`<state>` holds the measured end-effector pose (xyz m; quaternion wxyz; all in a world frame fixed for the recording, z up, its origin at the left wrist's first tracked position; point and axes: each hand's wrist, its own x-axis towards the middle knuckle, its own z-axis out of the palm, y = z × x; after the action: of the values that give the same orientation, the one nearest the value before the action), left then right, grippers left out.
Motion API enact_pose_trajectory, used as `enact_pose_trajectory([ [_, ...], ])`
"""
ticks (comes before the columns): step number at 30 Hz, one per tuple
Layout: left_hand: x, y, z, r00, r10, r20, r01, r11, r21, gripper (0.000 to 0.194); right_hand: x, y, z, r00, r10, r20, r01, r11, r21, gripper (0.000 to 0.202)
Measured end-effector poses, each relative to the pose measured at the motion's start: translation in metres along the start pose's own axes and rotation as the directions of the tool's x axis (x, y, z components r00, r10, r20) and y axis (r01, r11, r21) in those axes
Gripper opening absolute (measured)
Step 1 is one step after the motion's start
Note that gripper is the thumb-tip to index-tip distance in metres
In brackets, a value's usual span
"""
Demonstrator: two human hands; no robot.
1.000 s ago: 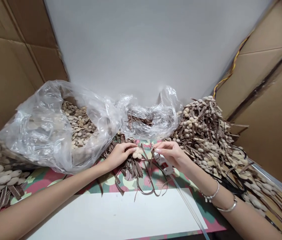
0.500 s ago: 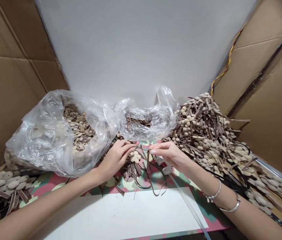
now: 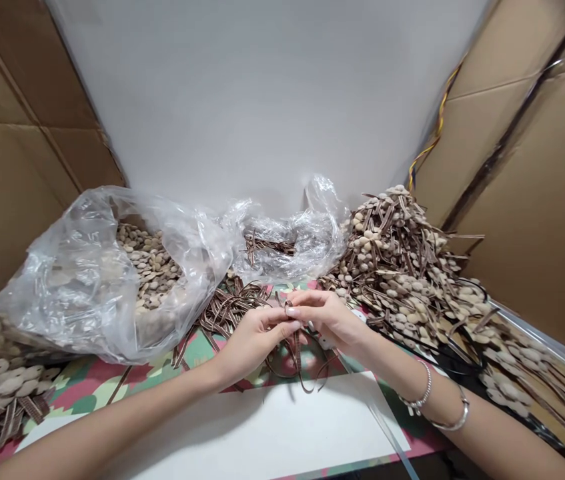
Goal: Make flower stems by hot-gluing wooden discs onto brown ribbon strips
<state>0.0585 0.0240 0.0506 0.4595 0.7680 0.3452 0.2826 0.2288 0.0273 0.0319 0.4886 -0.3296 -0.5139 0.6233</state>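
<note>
My left hand (image 3: pixel 258 337) and my right hand (image 3: pixel 331 319) meet over the back edge of a white sheet (image 3: pixel 262 427). Fingers of both pinch a thin brown ribbon (image 3: pixel 297 353), whose strands hang and curl below them. Behind my left hand lies a loose heap of brown ribbons (image 3: pixel 227 303) on the patterned cloth (image 3: pixel 202 350). Part of a white tool (image 3: pixel 326 343) shows under my right hand, with a clear stick (image 3: pixel 379 417) running toward the front edge. The beige flower seen before is not visible now.
A clear plastic bag (image 3: pixel 77 267) of beige pieces (image 3: pixel 152 267) stands at left, a smaller bag (image 3: pixel 312 240) with ribbons behind. Flower pieces with ribbons pile up at right (image 3: pixel 397 253), and more lie at far left (image 3: pixel 7 383). Cardboard walls (image 3: pixel 537 200) stand on both sides.
My left hand has moved right and now meets my right hand at the ribbon. The beige flower beside my left hand has gone from sight. The view has shifted slightly.
</note>
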Motion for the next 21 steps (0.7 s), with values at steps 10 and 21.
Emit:
enact_pose_trajectory([
  [10,0.0018,-0.0017,-0.0059,0.976,-0.065,0.206,0.074,0.997,-0.035,0.029,-0.0028,-0.0063,-0.002,0.998,0.056,0.019,-0.052,0.98,-0.194,0.017],
  [21,0.0062,-0.007,-0.0026,0.964,-0.093,0.25,0.136,0.977,-0.161,0.036,-0.0023,-0.0058,0.0015,0.999,-0.017,-0.037,0.01,0.982,-0.19,0.021],
])
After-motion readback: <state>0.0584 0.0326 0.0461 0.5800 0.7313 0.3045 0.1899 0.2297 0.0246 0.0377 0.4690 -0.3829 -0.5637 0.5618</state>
